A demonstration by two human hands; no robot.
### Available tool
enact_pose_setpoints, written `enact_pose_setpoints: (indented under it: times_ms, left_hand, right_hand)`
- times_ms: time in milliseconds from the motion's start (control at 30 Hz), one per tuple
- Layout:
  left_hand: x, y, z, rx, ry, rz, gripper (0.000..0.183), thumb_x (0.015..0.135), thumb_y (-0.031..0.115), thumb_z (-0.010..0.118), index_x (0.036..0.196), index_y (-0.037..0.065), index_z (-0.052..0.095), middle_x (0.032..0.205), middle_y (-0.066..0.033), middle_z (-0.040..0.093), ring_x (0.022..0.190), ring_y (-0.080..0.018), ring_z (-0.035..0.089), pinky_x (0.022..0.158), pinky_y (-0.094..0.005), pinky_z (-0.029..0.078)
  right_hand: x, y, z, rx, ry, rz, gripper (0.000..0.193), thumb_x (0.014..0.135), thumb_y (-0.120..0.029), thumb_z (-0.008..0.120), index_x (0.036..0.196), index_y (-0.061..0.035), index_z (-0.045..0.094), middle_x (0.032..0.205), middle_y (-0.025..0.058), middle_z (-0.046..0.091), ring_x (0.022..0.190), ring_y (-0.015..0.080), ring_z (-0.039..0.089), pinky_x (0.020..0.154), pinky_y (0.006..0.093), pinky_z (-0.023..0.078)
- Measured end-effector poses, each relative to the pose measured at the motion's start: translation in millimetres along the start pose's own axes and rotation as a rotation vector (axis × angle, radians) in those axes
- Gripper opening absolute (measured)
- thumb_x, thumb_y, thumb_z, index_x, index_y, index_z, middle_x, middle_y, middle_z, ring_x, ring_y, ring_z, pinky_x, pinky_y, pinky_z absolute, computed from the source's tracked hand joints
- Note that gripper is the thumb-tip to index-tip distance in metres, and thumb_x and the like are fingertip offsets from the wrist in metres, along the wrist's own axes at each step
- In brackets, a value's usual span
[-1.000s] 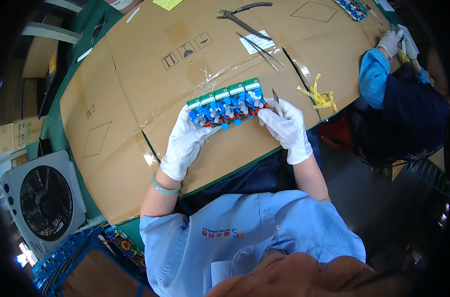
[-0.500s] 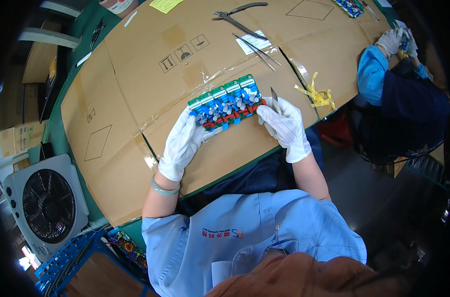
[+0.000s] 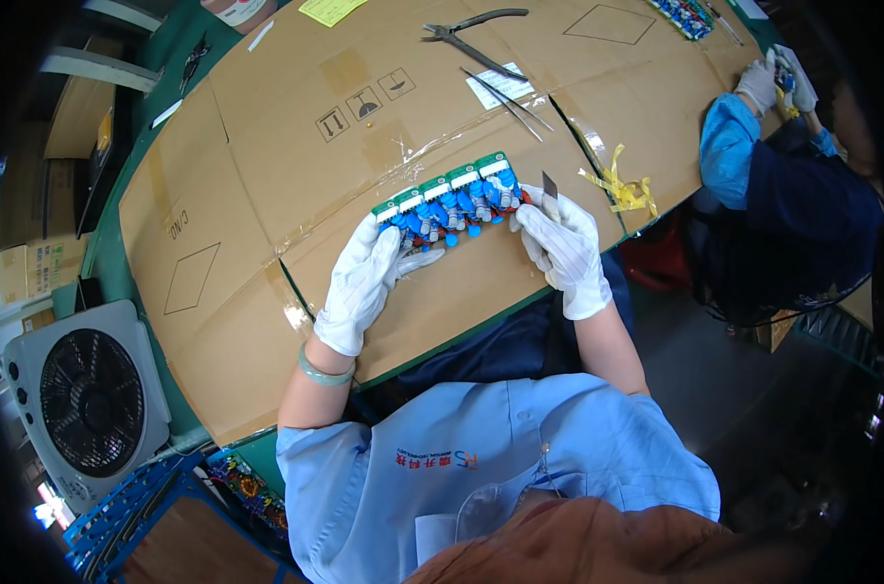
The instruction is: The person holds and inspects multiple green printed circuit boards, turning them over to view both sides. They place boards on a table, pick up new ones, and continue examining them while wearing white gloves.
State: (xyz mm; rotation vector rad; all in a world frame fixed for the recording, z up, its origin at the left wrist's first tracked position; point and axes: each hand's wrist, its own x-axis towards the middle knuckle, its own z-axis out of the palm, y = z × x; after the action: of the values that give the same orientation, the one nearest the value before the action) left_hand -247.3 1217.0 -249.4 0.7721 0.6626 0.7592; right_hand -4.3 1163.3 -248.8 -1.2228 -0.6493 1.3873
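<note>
A circuit board (image 3: pixel 450 202) with green and white connectors along its far edge and blue and grey components on it is held tilted above the cardboard. My left hand (image 3: pixel 359 282), in a white glove, grips its left end. My right hand (image 3: pixel 565 248), also gloved, is closed at the board's right end, its fingertips by the red parts there. A small flat metal blade (image 3: pixel 550 184) sticks up from between the right thumb and fingers. Its lower part is hidden in the hand.
Cardboard (image 3: pixel 257 224) covers the table. Beyond the board lie tweezers (image 3: pixel 508 102), cutting pliers (image 3: pixel 471 41) and a white paper slip (image 3: pixel 500 88). Yellow ribbon strips (image 3: pixel 622 185) lie to the right. A box fan (image 3: pixel 91 399) stands at left; a co-worker (image 3: pixel 787 204) sits at right.
The board has tipped, showing less of its red near edge and more of the blue parts. The blade in my right hand has shifted slightly right and turned its flat side into view.
</note>
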Motion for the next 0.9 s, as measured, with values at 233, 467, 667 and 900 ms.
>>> enact_pose_setpoints:
  times_ms: [233, 467, 667, 900]
  left_hand:
    - [-1.6, -3.9, -0.5, 0.042, -0.002, 0.041, 0.039, 0.102, 0.016, 0.043, 0.137, -0.001, 0.04, 0.134, -0.018, 0.051, 0.12, -0.0316, 0.055, 0.101, -0.0511, 0.047]
    - [-8.7, 0.1, 2.0, 0.186, -0.118, 0.12, 0.04, 0.099, 0.009, 0.049, 0.136, -0.003, 0.042, 0.136, -0.018, 0.05, 0.121, -0.0267, 0.053, 0.104, -0.043, 0.043]
    - [-0.9, 0.4, 7.1, 0.921, -0.336, 0.583, 0.039, 0.086, 0.0, 0.056, 0.125, 0.0, 0.058, 0.134, -0.0246, 0.051, 0.129, -0.0453, 0.044, 0.109, -0.0496, 0.035]
    - [4.7, 0.4, 15.6, 1.336, -0.357, 0.79, 0.045, 0.071, -0.007, 0.06, 0.113, 0.007, 0.068, 0.126, -0.0235, 0.056, 0.118, -0.0505, 0.051, 0.103, -0.0556, 0.041]
  right_hand:
    - [-2.0, 10.0, -6.8, 0.03, -0.043, -0.075, 0.038, 0.096, -0.016, 0.056, 0.123, 0.0112, 0.055, 0.086, 0.0098, 0.064, 0.047, 0.0045, 0.04, 0.042, 0.0192, 0.025]
    - [0.7, 20.1, -18.8, 0.196, -0.156, -0.117, 0.043, 0.097, -0.023, 0.057, 0.125, 0.0091, 0.055, 0.084, 0.0068, 0.062, 0.048, 0.0033, 0.04, 0.041, 0.0179, 0.026]
    - [4.1, 15.1, -26.4, 0.254, -0.18, -0.127, 0.051, 0.096, -0.025, 0.057, 0.131, 0.0119, 0.048, 0.096, 0.0058, 0.063, 0.067, 0.0059, 0.053, 0.058, 0.0186, 0.041]
    - [16.3, 15.9, -39.9, 0.404, -0.335, -0.102, 0.061, 0.092, -0.021, 0.063, 0.139, 0.0094, 0.039, 0.096, 0.0049, 0.063, 0.074, 0.0056, 0.053, 0.065, 0.0177, 0.04]
